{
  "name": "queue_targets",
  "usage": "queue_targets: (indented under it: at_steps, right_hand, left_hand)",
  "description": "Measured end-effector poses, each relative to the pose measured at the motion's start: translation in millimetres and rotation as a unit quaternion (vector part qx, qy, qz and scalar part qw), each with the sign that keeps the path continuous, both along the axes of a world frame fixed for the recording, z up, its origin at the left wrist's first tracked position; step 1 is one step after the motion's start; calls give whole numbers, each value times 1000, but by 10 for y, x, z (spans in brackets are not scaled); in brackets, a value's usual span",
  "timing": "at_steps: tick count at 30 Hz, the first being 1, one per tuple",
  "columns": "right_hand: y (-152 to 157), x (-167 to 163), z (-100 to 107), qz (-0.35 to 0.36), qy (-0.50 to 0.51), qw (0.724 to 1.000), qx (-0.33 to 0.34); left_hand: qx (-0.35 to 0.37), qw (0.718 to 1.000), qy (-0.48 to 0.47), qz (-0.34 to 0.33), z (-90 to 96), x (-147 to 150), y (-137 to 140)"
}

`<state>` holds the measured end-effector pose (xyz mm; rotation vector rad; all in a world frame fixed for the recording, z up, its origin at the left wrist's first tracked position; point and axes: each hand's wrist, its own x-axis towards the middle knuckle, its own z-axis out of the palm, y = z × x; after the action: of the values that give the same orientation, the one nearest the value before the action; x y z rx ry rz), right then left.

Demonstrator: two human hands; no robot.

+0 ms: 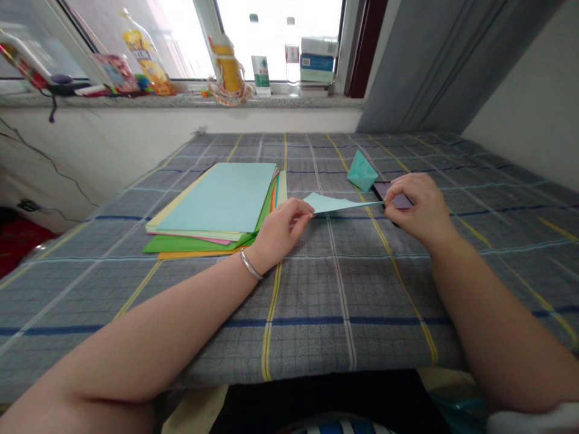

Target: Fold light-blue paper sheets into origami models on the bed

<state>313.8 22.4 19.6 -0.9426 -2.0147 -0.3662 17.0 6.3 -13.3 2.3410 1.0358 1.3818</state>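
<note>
Both hands forward, left hand (277, 232) and right hand (418, 208) fingers pinched

matt light-blue paper sheet (337, 204), woven checked cloth table cover (344, 289), shiny metal bangle (250, 265)

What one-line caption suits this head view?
Both hands, left and right, pinch a light blue paper beside a coloured paper stack on a plaid tablecloth.

A stack of paper sheets (217, 208) lies left of centre on the table (316, 313). Right of it, a folded sheet (337, 204) spans between the left hand (280, 232) and right hand (418, 208). A folded paper shape (362, 171) sits behind, bottles (228, 60) on the windowsill (181, 100) at the top.
</note>
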Motion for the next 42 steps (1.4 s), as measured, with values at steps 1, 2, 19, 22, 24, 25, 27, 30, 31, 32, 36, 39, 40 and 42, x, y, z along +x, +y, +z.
queue_targets:
  at_steps: [1, 2, 19, 22, 24, 25, 27, 30, 31, 32, 36, 39, 40, 42]
  right_hand:
    - [3, 4, -6, -4, 11, 1000, 2]
    - [3, 8, -12, -11, 29, 1000, 5]
    - [-217, -764, -236, 104, -97, 990, -9]
    - [-224, -745, -212, 131, -54, 990, -1]
    - [-238, -739, -190, 152, -37, 988, -4]
    - [-248, -742, -181, 161, -32, 986, -10]
    - [-275, -760, -168, 170, -24, 985, -25]
    - [-320, -799, -161, 178, -11, 983, -30]
    - [-333, -811, -161, 183, -7, 983, -29]
    - [-344, -821, -162, 187, -5, 982, -28]
    - [-367, -841, -169, 181, -11, 983, -24]
    - [-379, -845, -168, 185, -29, 982, -7]
    - [-383, -845, -166, 188, -36, 981, -1]
    - [-395, -844, -157, 190, -46, 981, 7]
  left_hand:
    - [-2, 1000, -5, 1, -7, 0, 6]
    - [-4, 1000, -10, 0, -13, -2, 14]
    - [121, 981, 142, -57, -20, 88, -87]
    - [164, 974, 155, -23, 7, 73, -81]
    - [183, 971, 152, -1, 29, 65, -78]
    - [189, 970, 150, 7, 40, 64, -78]
    - [196, 969, 149, 16, 59, 67, -83]
    - [205, 967, 152, 17, 76, 79, -94]
    - [208, 966, 152, 18, 77, 83, -97]
    - [210, 966, 151, 18, 75, 87, -98]
    - [209, 966, 152, 14, 66, 95, -92]
    - [219, 962, 161, 4, 84, 85, -93]
    - [230, 959, 166, 2, 98, 78, -97]
    - [261, 948, 180, 4, 137, 58, -114]
